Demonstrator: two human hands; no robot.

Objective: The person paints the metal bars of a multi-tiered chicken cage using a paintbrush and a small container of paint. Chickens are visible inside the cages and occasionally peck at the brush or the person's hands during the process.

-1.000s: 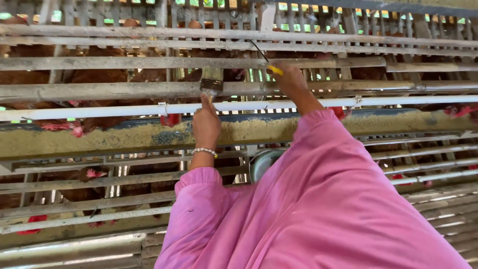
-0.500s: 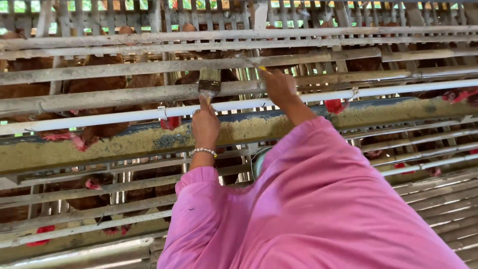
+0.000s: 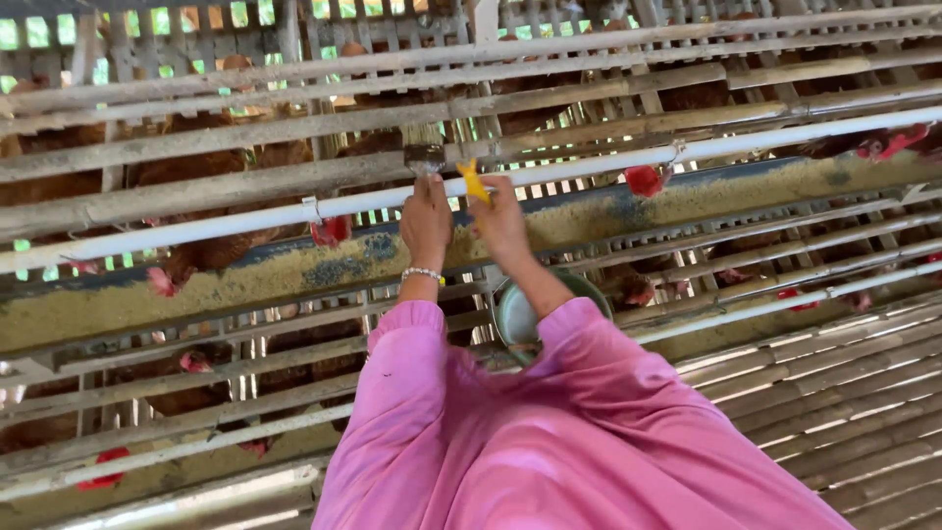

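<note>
Right hand point(image 3: 502, 221) now lower beside left hand point(image 3: 426, 218), w/ yellow tool point(image 3: 474, 182); left gripping small dark object point(image 3: 424, 158).

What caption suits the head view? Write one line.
Left hand and right hand, gripping a yellow tool, reach to the white pipe above a feed trough.

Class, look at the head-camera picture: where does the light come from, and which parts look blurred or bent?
Head view: daylight glows green through the slats at the top; the white pipe bows slightly, a lens effect; both hands, left and right, are fairly sharp; the pink sleeves look soft.
</note>
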